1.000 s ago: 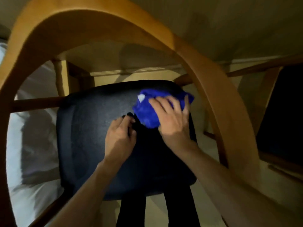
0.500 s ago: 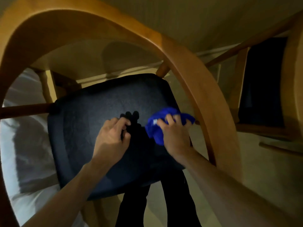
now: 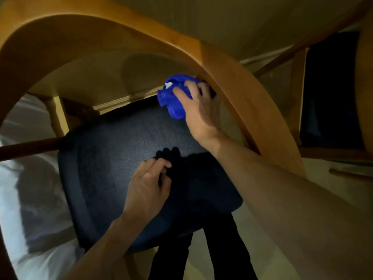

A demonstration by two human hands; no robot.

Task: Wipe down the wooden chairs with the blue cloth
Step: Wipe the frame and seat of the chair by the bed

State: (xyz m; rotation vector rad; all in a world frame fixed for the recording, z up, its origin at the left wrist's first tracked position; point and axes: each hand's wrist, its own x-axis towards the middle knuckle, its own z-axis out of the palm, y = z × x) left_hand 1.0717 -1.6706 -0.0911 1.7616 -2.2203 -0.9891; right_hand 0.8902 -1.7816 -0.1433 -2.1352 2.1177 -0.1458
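A crumpled blue cloth (image 3: 172, 98) is sitting just above centre of the frame, gripped by the right hand (image 3: 198, 110) and pressing against the inner side of the wooden chair's (image 3: 232, 77) curved backrest. Below it, the left hand (image 3: 147, 186) is resting with loosely curled fingers, holding nothing, on the dark padded seat (image 3: 113, 158). White bedding (image 3: 24, 188) is lying at lower left.
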